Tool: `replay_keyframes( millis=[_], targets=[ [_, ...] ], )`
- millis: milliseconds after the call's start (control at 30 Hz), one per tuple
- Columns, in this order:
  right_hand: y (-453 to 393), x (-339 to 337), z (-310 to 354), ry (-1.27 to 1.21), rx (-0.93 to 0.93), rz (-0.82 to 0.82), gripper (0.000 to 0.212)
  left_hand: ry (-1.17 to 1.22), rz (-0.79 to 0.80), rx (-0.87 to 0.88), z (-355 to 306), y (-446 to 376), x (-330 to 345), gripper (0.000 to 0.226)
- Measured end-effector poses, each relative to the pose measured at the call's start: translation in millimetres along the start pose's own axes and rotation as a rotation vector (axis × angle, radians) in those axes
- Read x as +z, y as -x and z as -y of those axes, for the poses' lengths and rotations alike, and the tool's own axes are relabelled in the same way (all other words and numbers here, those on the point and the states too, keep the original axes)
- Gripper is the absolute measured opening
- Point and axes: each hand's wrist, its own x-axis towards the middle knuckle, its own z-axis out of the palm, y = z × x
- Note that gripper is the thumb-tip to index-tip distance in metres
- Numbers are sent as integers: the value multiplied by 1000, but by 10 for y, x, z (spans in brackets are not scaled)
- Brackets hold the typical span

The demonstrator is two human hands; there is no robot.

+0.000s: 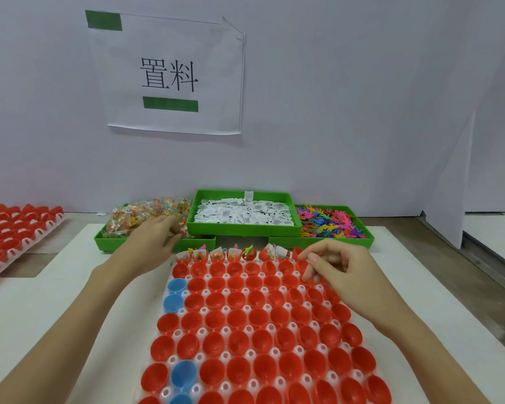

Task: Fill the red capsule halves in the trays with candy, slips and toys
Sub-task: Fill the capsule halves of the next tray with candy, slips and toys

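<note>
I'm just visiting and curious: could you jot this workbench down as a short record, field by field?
Left hand: reaching into the green bin of wrapped candy
Right hand: fingers curled over the far right of the white tray of red capsule halves; whether it holds anything is unclear
Filled: only the far row
Middle bin: white paper slips
Right bin: colourful plastic toys
Odd ones: blue halves
</note>
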Motion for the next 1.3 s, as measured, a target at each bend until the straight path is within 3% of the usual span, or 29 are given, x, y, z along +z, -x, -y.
replay_keyframes(
  millis=[133,267,367,533,700,833,1067,1300],
  targets=[
    [3,-1,2,1,1,-2,21,49,-78,3,28,-11,-47,7],
    [3,-8,-8,8,12,-1,21,53,-131,18,36,-24,-24,27],
    [6,-14,-9,12,11,0,21,37,-127,21,40,-16,-46,15],
    [10,-11,-17,13,18,8,21,6,-310,-31,-58,71,-108,4],
    [15,-10,-10,26,21,9,20,-10,-400,-88,-89,82,-95,19],
    [24,-40,16,30,26,4,20,44,-393,-74,-89,100,-166,16],
    [32,-107,22,30,57,-13,20,322,-447,-103,-368,183,-634,9],
    [23,-100,5,37,53,-10,20,648,-343,-14,-912,990,-483,20]
  ],
)
